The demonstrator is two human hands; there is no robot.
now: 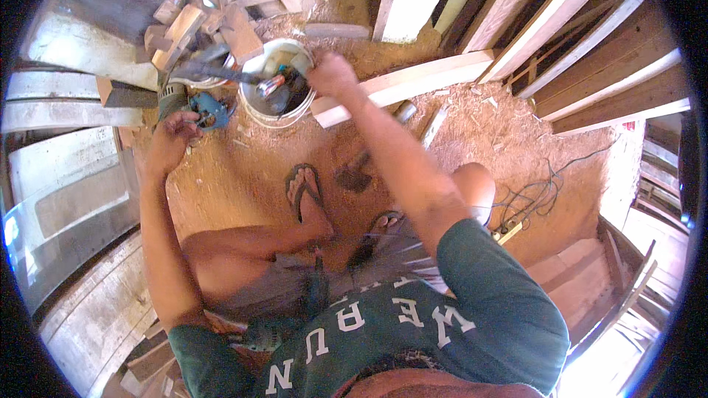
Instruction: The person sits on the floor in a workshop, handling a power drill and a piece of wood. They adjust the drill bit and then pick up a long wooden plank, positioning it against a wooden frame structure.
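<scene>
My left hand [179, 127] is beside a blue and grey-green power tool [210, 112], with its fingers loosely bent and apart. It looks empty, though I cannot tell whether the fingertips touch the tool. Across from it stands a white bucket [274, 119] holding several hand tools, among them one with a red and silver end [271, 86]. My right hand [333, 76] is closed at the bucket's right rim, and its fingertips are partly hidden there. A blurred dark bar [214, 72] reaches over the bucket's left side.
Wood offcuts [181, 33] are piled behind the bucket. A curved plank [420, 81] lies to its right, near leaning boards [509, 7]. A dark hammer-like thing [354, 172] rests on the shaving-strewn floor by my sandalled foot [303, 190]. A cable [535, 195] lies coiled at right.
</scene>
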